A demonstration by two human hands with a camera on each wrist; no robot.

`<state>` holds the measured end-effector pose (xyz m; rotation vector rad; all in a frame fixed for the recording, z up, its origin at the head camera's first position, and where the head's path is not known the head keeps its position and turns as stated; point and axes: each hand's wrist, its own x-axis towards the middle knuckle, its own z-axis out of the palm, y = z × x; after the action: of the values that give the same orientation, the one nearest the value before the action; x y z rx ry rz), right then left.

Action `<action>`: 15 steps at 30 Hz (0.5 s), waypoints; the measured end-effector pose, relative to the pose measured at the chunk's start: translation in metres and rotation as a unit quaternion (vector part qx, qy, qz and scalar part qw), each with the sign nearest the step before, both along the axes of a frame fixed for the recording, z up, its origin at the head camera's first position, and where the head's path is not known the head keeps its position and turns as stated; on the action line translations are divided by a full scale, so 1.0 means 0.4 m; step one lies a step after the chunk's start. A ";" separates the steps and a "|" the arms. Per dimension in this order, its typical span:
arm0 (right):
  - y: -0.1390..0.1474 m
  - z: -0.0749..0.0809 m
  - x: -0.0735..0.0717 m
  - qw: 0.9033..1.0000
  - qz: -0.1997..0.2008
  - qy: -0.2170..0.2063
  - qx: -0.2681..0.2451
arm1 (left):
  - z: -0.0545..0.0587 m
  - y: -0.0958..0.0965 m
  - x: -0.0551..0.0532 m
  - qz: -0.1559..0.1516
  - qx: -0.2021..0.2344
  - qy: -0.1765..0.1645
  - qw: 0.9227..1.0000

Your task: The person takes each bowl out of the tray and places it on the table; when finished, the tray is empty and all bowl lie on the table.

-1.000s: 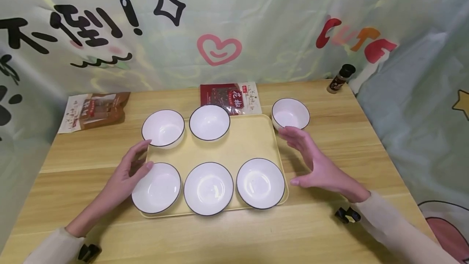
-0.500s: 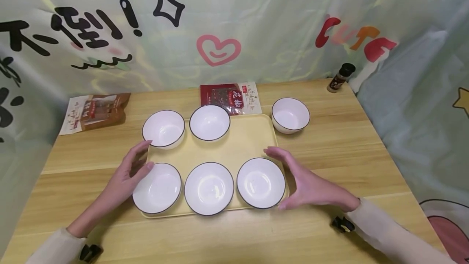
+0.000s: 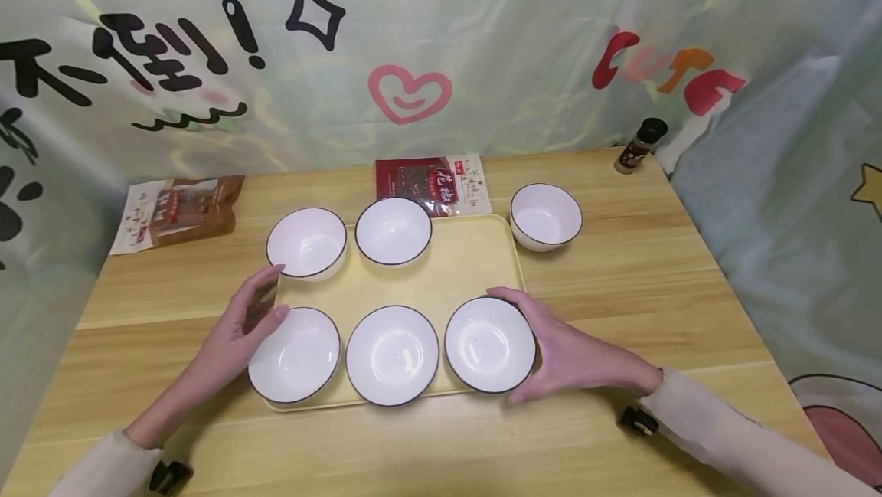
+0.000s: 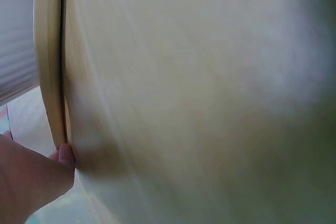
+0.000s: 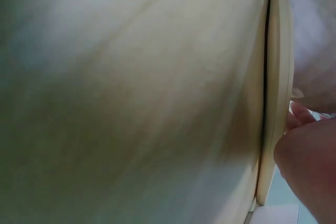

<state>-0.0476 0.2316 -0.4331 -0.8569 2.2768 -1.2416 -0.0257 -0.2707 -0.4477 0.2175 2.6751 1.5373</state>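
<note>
On the yellow tray point(image 3: 468, 267) stand several white bowls with dark rims. My right hand point(image 3: 561, 348) curves round the front right bowl point(image 3: 490, 344), fingertips at its far rim and thumb at its near side. My left hand point(image 3: 237, 328) stays at the tray's left side. Its thumb overlaps the rim of the front left bowl point(image 3: 295, 355), and its fingertips reach the edge of the back left bowl point(image 3: 306, 243). In the left wrist view, a digit point(image 4: 65, 156) is right at the tray edge point(image 4: 48, 61). Between the front bowls sits a middle bowl point(image 3: 393, 355).
Another bowl point(image 3: 393, 231) is at the tray's back edge; one more bowl point(image 3: 546, 217) stands off the tray at the right. Behind lie a red spice packet point(image 3: 430, 184) and a brown packet point(image 3: 182, 210). A black-capped spice jar point(image 3: 639, 146) stands at the back right corner.
My right hand has moved left and toward me, from beside the off-tray bowl to the front right bowl, and has closed round it. My left hand and the bowls look unmoved.
</note>
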 end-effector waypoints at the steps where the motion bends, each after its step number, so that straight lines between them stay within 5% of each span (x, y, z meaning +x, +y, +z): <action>1: -0.002 0.001 0.002 1.000 -0.002 -0.002 0.005 | 0.000 0.000 0.000 0.000 0.000 0.001 1.000; 15: -0.005 -0.008 -0.001 1.000 -0.005 0.005 0.011 | -0.003 0.000 0.001 0.001 -0.003 0.001 1.000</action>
<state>-0.0479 0.2298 -0.4362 -0.8468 2.3003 -1.2176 -0.0255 -0.2709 -0.4489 0.2178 2.6817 1.5306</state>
